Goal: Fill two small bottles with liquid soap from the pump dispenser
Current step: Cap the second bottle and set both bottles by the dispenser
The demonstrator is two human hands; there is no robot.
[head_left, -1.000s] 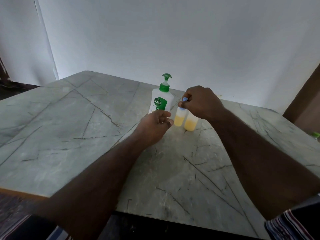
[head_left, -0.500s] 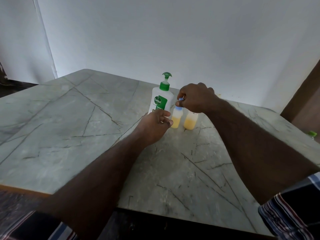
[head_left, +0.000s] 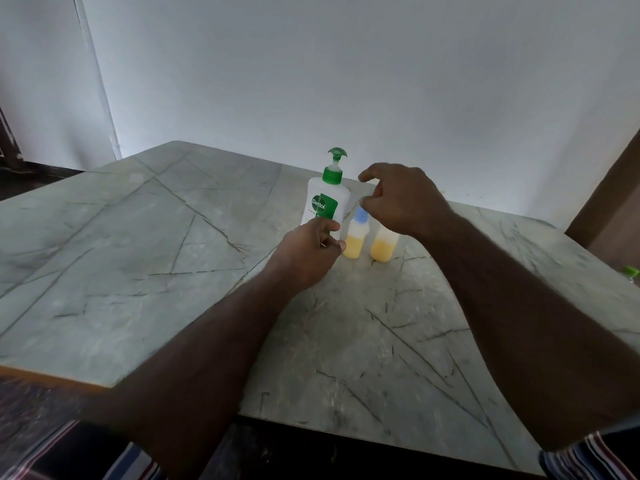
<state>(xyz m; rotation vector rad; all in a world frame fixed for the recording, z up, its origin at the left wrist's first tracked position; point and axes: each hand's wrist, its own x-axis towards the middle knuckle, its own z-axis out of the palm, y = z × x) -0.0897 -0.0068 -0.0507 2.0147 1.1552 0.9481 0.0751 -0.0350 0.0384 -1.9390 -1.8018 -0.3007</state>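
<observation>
A white pump dispenser (head_left: 323,206) with a green pump head stands at the far middle of the marble table (head_left: 138,258). Just right of it stand two small bottles holding yellow soap: one with a blue cap (head_left: 356,239), and another (head_left: 382,249) whose top is hidden behind my right hand. My left hand (head_left: 308,252) has its fingers curled. Its fingertips touch the capped bottle's lower left side, and its thumb lies in front of the dispenser. Whether it grips the bottle is unclear. My right hand (head_left: 401,199) hovers above the blue cap, fingers loosely spread, holding nothing.
A white wall rises close behind the table. A brown wooden panel (head_left: 609,202) stands at the right, with a small green object (head_left: 631,271) at the table's right edge. The table's near edge (head_left: 381,434) runs in front of my body.
My right hand has let go of the blue cap and lifted up and to the right of it. My left hand stays by the capped bottle's base.
</observation>
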